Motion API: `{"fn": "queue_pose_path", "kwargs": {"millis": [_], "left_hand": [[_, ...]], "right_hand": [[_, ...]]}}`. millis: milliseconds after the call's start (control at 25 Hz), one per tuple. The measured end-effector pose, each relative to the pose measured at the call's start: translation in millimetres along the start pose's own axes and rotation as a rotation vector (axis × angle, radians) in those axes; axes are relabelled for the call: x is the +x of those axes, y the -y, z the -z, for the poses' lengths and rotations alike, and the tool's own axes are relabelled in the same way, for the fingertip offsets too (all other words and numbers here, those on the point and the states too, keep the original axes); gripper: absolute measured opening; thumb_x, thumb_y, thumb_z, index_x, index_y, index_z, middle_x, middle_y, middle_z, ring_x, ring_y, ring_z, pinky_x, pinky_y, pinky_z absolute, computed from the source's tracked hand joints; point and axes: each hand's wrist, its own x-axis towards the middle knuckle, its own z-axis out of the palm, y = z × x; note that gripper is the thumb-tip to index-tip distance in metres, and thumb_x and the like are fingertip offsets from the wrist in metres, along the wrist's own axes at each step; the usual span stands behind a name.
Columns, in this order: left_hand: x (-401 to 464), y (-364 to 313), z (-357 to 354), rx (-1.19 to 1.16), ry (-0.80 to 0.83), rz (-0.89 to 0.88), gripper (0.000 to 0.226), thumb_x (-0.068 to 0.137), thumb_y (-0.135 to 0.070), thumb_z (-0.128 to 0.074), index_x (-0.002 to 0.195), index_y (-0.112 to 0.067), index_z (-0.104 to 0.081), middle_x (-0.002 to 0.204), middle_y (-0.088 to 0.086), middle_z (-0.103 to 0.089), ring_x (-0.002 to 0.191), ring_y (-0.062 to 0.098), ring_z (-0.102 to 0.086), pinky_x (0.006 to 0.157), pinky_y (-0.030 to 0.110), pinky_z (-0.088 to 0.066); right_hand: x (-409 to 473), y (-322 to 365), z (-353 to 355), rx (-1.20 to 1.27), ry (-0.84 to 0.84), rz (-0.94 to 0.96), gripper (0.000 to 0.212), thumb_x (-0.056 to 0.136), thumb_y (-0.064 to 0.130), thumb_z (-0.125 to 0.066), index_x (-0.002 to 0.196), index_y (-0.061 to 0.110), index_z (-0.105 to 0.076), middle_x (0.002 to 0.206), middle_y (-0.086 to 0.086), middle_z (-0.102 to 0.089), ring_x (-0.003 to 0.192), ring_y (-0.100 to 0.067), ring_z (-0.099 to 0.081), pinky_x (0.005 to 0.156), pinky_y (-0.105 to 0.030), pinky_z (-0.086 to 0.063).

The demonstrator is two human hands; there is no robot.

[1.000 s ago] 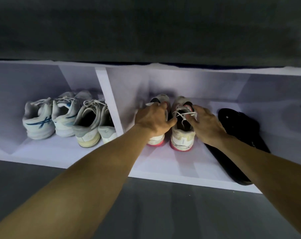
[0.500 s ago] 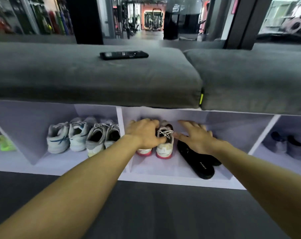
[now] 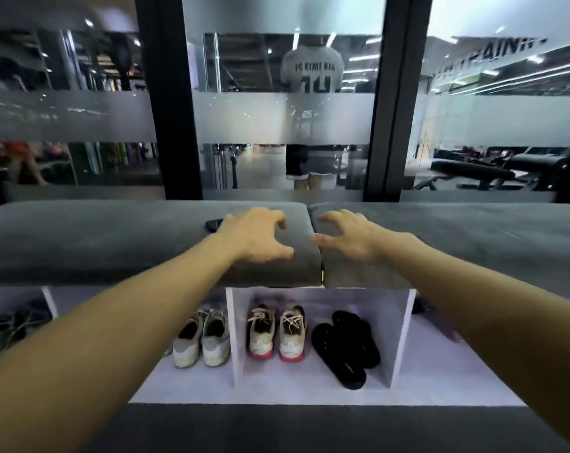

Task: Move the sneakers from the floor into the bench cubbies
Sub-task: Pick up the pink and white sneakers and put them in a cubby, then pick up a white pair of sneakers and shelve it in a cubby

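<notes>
A pair of white sneakers with red soles (image 3: pixel 276 331) stands side by side in the middle cubby of the white bench (image 3: pixel 309 395), toes inward. Black sandals (image 3: pixel 345 346) lie to their right in the same cubby. Another pale sneaker pair (image 3: pixel 201 338) sits in the cubby to the left. My left hand (image 3: pixel 255 237) and my right hand (image 3: pixel 345 235) hover over the grey bench cushions (image 3: pixel 80 243), fingers spread and loosely bent, holding nothing.
A black phone (image 3: pixel 214 224) lies on the left cushion, partly behind my left hand. Dark shoes (image 3: pixel 15 322) sit in the far-left cubby. Behind the bench stands a glass wall (image 3: pixel 277 109), with a person visible through it. Dark floor lies in front.
Both hands let go of the red-soled sneakers in the middle cubby and rose above the cushions. The view pulled back and tilted up.
</notes>
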Motion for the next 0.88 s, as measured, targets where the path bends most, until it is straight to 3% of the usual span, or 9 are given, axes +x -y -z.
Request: {"fn": "queue_pose_path", "kwargs": {"millis": [160, 320, 480, 720, 880], "left_hand": [[19, -2, 81, 0.011, -0.065, 0.023, 0.066, 0.067, -0.068, -0.059, 0.124, -0.038, -0.05, 0.129, -0.005, -0.053, 0.114, 0.022, -0.053, 0.093, 0.047, -0.044], [49, -17, 199, -0.046, -0.092, 0.013, 0.068, 0.066, -0.067, -0.061, 0.126, -0.037, -0.049, 0.127, -0.004, -0.055, 0.113, 0.022, -0.053, 0.093, 0.049, -0.045], [56, -31, 346, -0.067, -0.122, -0.02, 0.067, 0.07, -0.064, -0.064, 0.129, -0.036, -0.049, 0.134, -0.003, -0.051, 0.118, 0.021, -0.05, 0.095, 0.049, -0.044], [31, -63, 615, -0.026, -0.124, -0.045, 0.064, 0.071, -0.064, -0.061, 0.128, -0.038, -0.048, 0.128, -0.005, -0.054, 0.113, 0.02, -0.052, 0.092, 0.046, -0.043], [8, -85, 733, -0.003, -0.08, -0.041, 0.065, 0.072, -0.065, -0.061, 0.129, -0.037, -0.048, 0.134, -0.003, -0.05, 0.118, 0.02, -0.049, 0.092, 0.041, -0.043]], "right_hand": [[6, 17, 75, -0.049, -0.139, 0.058, 0.074, 0.085, 0.068, -0.043, 0.145, 0.026, -0.032, 0.147, -0.007, -0.036, 0.135, -0.034, -0.031, 0.107, -0.054, -0.031], [13, 44, 195, -0.078, -0.192, 0.077, 0.071, 0.086, 0.067, -0.042, 0.145, 0.03, -0.03, 0.146, -0.005, -0.037, 0.133, -0.032, -0.033, 0.104, -0.054, -0.032], [5, 89, 343, -0.085, -0.196, 0.093, 0.071, 0.085, 0.068, -0.041, 0.145, 0.031, -0.029, 0.148, -0.005, -0.033, 0.136, -0.032, -0.029, 0.106, -0.054, -0.03], [-52, 184, 594, -0.079, -0.23, 0.068, 0.069, 0.086, 0.069, -0.038, 0.144, 0.034, -0.028, 0.149, -0.004, -0.033, 0.136, -0.033, -0.028, 0.108, -0.055, -0.028], [-96, 230, 696, -0.077, -0.227, 0.078, 0.068, 0.087, 0.066, -0.04, 0.144, 0.031, -0.03, 0.148, -0.003, -0.034, 0.135, -0.032, -0.03, 0.107, -0.054, -0.03]]}}
